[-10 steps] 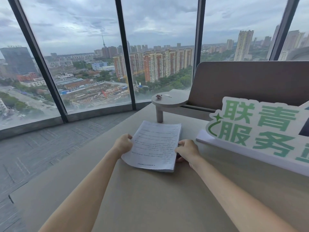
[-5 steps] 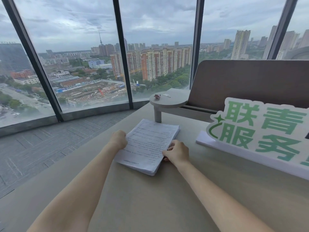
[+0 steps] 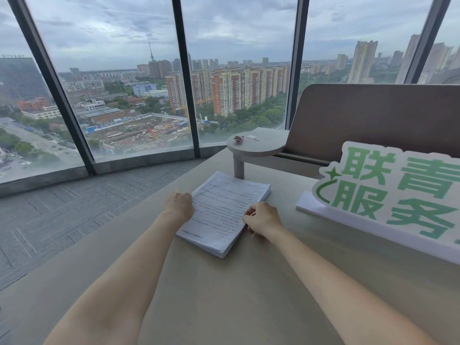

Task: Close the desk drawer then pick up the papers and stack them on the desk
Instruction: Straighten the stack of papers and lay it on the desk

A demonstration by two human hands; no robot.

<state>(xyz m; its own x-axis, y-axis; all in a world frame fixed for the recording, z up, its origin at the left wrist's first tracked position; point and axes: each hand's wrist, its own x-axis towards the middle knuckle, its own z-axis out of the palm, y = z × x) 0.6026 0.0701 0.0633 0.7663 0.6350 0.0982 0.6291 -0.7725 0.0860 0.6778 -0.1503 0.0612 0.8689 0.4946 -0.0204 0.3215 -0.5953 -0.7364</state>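
Presently, the stack of papers [image 3: 224, 210] lies flat on the beige desk [image 3: 249, 295], set at an angle, its top sheet white and covered in lines of small print too fine to read. Layered sheet edges show along the near right side, slightly uneven. The left hand [image 3: 179, 205] rests at the stack's left edge, fingers curled under into a loose fist against the paper; whether it pinches any sheets cannot be told. The right hand [image 3: 262, 218] sits at the right edge, fingers bent, fingertips touching the top sheet near its margin; a firm hold on the stack cannot be confirmed. Both forearms are bare.

The desk surface is smooth and matte with a rounded outer edge. Just beyond the stack stands a small rounded shelf [image 3: 258, 146] of like finish on 1 cylindrical post, carrying 2 small items too small to identify. To the right, a flat white foam-board sign [image 3: 388, 192] with green characters and a cut outline stands in a white base. Behind it rises a grey-brown padded partition [image 3: 373, 115]. Grey ribbed carpet tiles [image 3: 62, 215] cover the floor left of the desk, up to tall windows [image 3: 119, 83] with dark frames.
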